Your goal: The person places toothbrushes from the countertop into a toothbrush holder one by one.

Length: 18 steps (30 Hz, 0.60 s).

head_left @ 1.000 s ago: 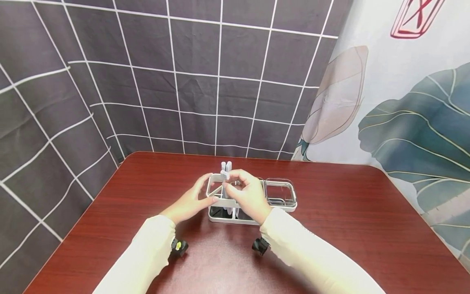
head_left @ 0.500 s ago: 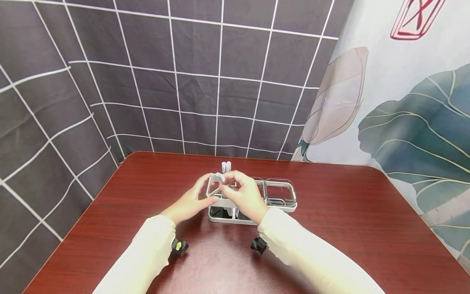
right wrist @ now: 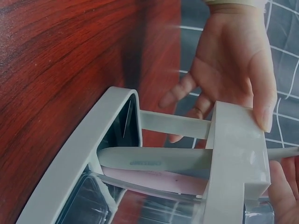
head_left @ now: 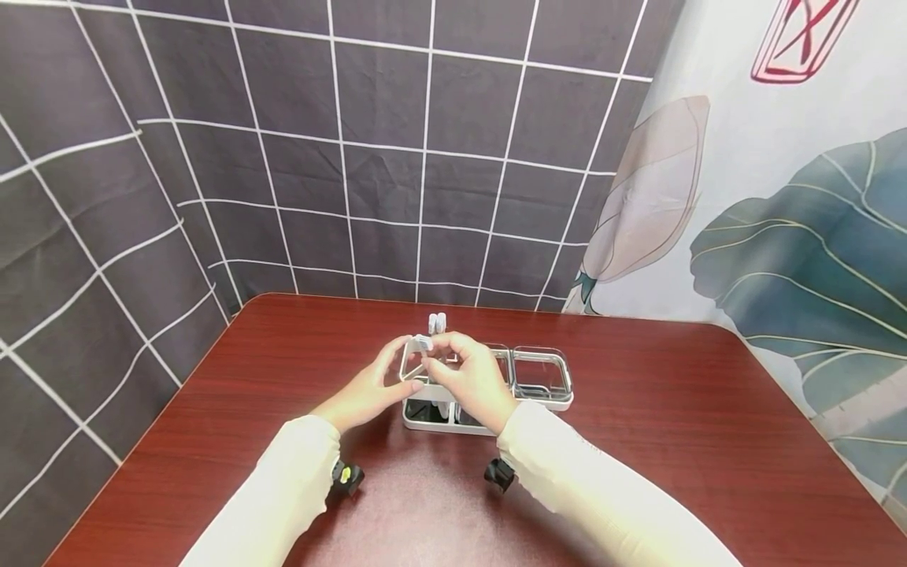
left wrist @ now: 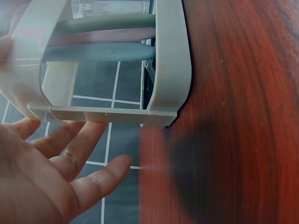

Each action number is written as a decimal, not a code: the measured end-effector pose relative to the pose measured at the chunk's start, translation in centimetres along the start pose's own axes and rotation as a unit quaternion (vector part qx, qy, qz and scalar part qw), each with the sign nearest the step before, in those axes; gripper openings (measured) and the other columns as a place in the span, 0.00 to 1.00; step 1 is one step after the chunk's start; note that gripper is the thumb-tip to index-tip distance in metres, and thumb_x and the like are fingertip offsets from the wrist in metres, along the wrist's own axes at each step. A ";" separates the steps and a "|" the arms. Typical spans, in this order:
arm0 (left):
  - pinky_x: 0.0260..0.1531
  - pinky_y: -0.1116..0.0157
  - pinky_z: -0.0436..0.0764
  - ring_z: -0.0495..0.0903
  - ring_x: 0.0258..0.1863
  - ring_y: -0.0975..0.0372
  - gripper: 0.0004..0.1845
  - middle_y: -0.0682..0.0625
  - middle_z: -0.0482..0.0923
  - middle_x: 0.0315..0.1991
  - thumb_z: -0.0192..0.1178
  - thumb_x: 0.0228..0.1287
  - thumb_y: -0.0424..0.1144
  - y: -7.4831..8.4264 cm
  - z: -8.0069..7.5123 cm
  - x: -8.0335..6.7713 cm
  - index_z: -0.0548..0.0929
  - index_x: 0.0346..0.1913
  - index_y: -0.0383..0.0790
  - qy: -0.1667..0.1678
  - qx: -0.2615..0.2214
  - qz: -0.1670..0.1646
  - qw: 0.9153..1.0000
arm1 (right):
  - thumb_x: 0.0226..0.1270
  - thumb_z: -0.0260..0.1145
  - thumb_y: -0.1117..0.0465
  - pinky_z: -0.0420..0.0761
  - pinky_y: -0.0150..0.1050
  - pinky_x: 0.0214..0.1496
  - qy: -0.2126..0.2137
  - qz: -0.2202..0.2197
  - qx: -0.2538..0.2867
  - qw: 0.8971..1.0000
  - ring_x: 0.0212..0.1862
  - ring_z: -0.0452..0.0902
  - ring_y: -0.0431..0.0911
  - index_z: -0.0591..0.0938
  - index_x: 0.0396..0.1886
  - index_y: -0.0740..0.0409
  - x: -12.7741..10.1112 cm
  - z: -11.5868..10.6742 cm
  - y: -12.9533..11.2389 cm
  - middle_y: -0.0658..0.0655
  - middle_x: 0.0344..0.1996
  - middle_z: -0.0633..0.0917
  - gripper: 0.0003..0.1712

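Observation:
A white toothbrush holder [head_left: 427, 426] stands on the table, two-tiered with open sides. My left hand [head_left: 364, 394] holds its upper left corner, thumb on the front of the rim and fingertips against the side post [left wrist: 98, 115]. My right hand [head_left: 475, 378] pinches a toothbrush [head_left: 423, 342] just under its white head. Behind it, two more toothbrush heads [head_left: 437, 323] stick up side by side. Through the open side in the left wrist view show a green handle [left wrist: 103, 23], a pink handle [left wrist: 103, 37] and a blue handle [left wrist: 100, 52], their lower ends in the base.
Clear cups [head_left: 542, 366] sit in the right part of the holder. The reddish-brown wooden table [head_left: 673, 441] reaches back to a dark gridded curtain [head_left: 375, 181]. Black wrist devices, one left [head_left: 347, 476] and one right [head_left: 500, 474], hang under the forearms.
The toothbrush in my right hand has gone lower and its head has tilted left, away from the two others. My left hand has stayed on the holder.

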<state>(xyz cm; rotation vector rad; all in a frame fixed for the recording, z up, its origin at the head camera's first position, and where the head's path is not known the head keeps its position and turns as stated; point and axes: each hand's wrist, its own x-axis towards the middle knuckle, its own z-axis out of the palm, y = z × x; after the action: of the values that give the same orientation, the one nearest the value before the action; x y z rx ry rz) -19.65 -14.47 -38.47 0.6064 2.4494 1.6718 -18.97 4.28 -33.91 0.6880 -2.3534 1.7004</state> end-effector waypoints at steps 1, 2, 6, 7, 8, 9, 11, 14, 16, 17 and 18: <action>0.60 0.47 0.71 0.68 0.63 0.41 0.38 0.32 0.67 0.65 0.62 0.64 0.40 0.0 0.0 0.0 0.55 0.72 0.42 0.001 0.000 0.000 1.000 | 0.58 0.68 0.72 0.83 0.35 0.42 0.001 0.001 -0.004 1.000 0.36 0.83 0.47 0.84 0.37 0.63 0.0 0.0 0.0 0.58 0.32 0.86 0.07; 0.60 0.47 0.71 0.68 0.64 0.41 0.38 0.32 0.66 0.65 0.63 0.64 0.40 0.0 0.0 0.1 0.55 0.72 0.42 0.001 -0.001 -0.001 1.000 | 0.57 0.68 0.72 0.83 0.35 0.42 0.001 0.001 -0.007 1.000 0.36 0.83 0.48 0.84 0.37 0.63 -0.1 -0.1 0.0 0.59 0.33 0.86 0.08; 0.60 0.47 0.70 0.67 0.64 0.40 0.38 0.32 0.66 0.65 0.63 0.64 0.40 0.0 0.1 0.2 0.55 0.72 0.41 0.000 -0.007 -0.003 1.000 | 0.57 0.69 0.72 0.83 0.33 0.42 0.003 -0.010 -0.027 1.000 0.38 0.83 0.49 0.85 0.39 0.63 -0.3 -0.2 0.2 0.58 0.34 0.86 0.09; 0.60 0.47 0.70 0.67 0.64 0.41 0.38 0.33 0.66 0.65 0.63 0.64 0.40 0.0 0.1 0.2 0.56 0.72 0.41 0.001 -0.007 -0.005 1.000 | 0.57 0.69 0.72 0.83 0.33 0.42 0.002 -0.014 -0.031 0.999 0.38 0.83 0.49 0.84 0.39 0.63 -0.3 -0.3 0.3 0.58 0.34 0.86 0.10; 0.60 0.46 0.70 0.68 0.63 0.41 0.38 0.33 0.66 0.66 0.63 0.64 0.40 0.0 0.0 0.2 0.56 0.72 0.42 0.001 -0.006 -0.007 1.000 | 0.56 0.70 0.72 0.83 0.33 0.42 0.002 -0.018 -0.034 0.999 0.39 0.83 0.49 0.85 0.40 0.63 -0.4 -0.4 0.3 0.58 0.34 0.86 0.10; 0.60 0.46 0.70 0.68 0.63 0.42 0.38 0.34 0.66 0.65 0.63 0.64 0.41 0.1 0.0 0.2 0.56 0.72 0.42 0.003 -0.003 -0.009 1.000 | 0.56 0.70 0.72 0.83 0.33 0.42 0.002 -0.021 -0.039 0.999 0.39 0.83 0.49 0.85 0.40 0.63 -0.4 -0.5 0.4 0.57 0.35 0.85 0.11; 0.60 0.45 0.69 0.69 0.62 0.42 0.39 0.35 0.66 0.66 0.63 0.63 0.41 0.1 0.0 0.2 0.56 0.73 0.42 0.007 0.001 -0.017 1.000 | 0.55 0.71 0.72 0.83 0.34 0.43 -0.001 -0.026 -0.049 0.998 0.40 0.83 0.49 0.84 0.42 0.62 -0.5 -0.9 0.5 0.57 0.36 0.85 0.13; 0.61 0.43 0.67 0.67 0.63 0.42 0.40 0.35 0.64 0.67 0.63 0.63 0.44 0.1 0.0 0.1 0.55 0.73 0.42 0.014 0.018 -0.035 0.999 | 0.54 0.72 0.71 0.83 0.34 0.43 -0.008 -0.034 -0.072 0.997 0.40 0.83 0.48 0.84 0.45 0.62 -0.8 -1.7 0.7 0.56 0.38 0.85 0.17; 0.63 0.42 0.64 0.65 0.65 0.40 0.42 0.36 0.62 0.69 0.64 0.62 0.46 0.1 0.0 0.1 0.54 0.74 0.42 0.019 0.026 -0.052 0.998 | 0.54 0.72 0.71 0.83 0.34 0.44 -0.013 -0.042 -0.089 0.995 0.41 0.83 0.48 0.84 0.46 0.62 -1.0 -2.5 1.0 0.56 0.39 0.85 0.17; 0.63 0.42 0.64 0.64 0.66 0.40 0.43 0.36 0.61 0.70 0.64 0.62 0.46 0.1 0.0 0.1 0.53 0.75 0.43 0.022 0.030 -0.059 0.998 | 0.54 0.72 0.71 0.83 0.34 0.45 -0.012 -0.046 -0.098 0.994 0.41 0.83 0.49 0.84 0.46 0.63 -1.1 -3.0 1.1 0.57 0.39 0.84 0.17; 0.63 0.42 0.63 0.63 0.66 0.40 0.44 0.36 0.60 0.70 0.64 0.61 0.48 0.0 -0.1 0.0 0.53 0.75 0.43 0.025 0.038 -0.065 0.997 | 0.55 0.72 0.70 0.82 0.35 0.46 -0.009 -0.052 -0.113 0.992 0.42 0.83 0.48 0.84 0.47 0.62 -1.2 -3.5 1.2 0.56 0.40 0.84 0.17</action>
<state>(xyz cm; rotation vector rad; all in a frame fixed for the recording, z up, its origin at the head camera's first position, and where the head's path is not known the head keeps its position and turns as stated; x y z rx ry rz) -19.70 -14.53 -38.42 0.4082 2.5360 1.5695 -18.92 8.16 -34.25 0.7737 -2.4246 1.3649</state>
